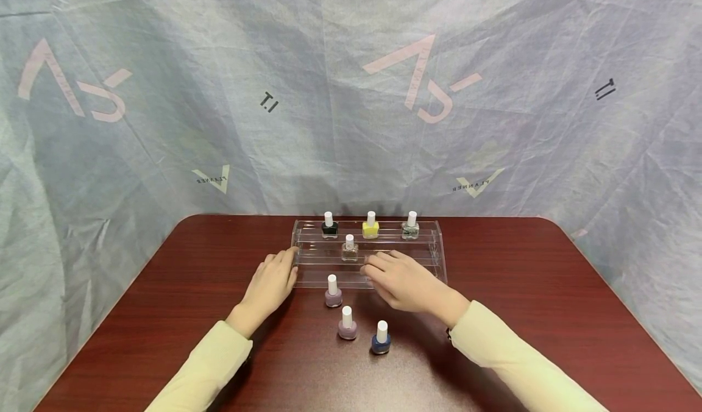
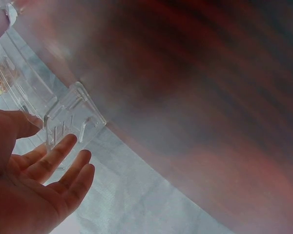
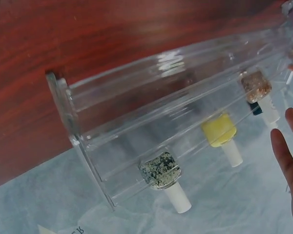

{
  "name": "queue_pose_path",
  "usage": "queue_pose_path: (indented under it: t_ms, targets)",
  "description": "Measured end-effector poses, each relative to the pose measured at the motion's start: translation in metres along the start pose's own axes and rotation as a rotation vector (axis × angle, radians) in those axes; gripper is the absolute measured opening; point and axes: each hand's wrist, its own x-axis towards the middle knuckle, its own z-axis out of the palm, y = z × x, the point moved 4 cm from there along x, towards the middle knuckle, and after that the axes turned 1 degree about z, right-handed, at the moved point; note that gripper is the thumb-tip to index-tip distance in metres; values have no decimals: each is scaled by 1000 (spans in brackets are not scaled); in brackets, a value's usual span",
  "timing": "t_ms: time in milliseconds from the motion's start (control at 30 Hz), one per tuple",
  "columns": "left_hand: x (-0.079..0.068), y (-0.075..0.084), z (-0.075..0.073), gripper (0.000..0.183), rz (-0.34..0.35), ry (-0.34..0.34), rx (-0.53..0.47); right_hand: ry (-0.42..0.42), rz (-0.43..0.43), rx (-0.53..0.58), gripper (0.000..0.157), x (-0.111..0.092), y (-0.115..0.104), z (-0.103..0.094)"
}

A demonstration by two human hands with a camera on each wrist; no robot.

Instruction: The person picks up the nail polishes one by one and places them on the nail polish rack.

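My left hand [image 1: 270, 283] holds the left end of a clear stepped display rack [image 1: 323, 276]; in the left wrist view the thumb lies at the end panel's edge, the fingers along its outer side. Over the rack's front, right of centre, hovers my right hand [image 1: 403, 281], fingers loosely extended and nothing seen in them. Just left of it a gold-glitter nail polish bottle [image 1: 349, 252] stands on the middle step. The top step carries black [image 1: 329, 229], yellow [image 1: 370, 229] and green-speckled [image 3: 160, 169] nail polish bottles, all with white caps.
In front of the rack, two mauve nail polish bottles [image 1: 333, 297] [image 1: 347, 329] and a dark blue one [image 1: 381, 343] stand upright on the red-brown wooden table [image 1: 164, 314]. A grey printed cloth [image 1: 340, 125] hangs behind the table's far edge.
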Motion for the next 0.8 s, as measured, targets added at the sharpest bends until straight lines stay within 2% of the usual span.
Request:
queue_pose_path:
  t_ms: [500,800]
  targets:
    - [0,0,0,41,-5,-6,-1,-31,11,-4,15,-15,-10,-4]
    - [0,0,0,41,-6,-5,0,-20,11,8,16,-23,-13,-8]
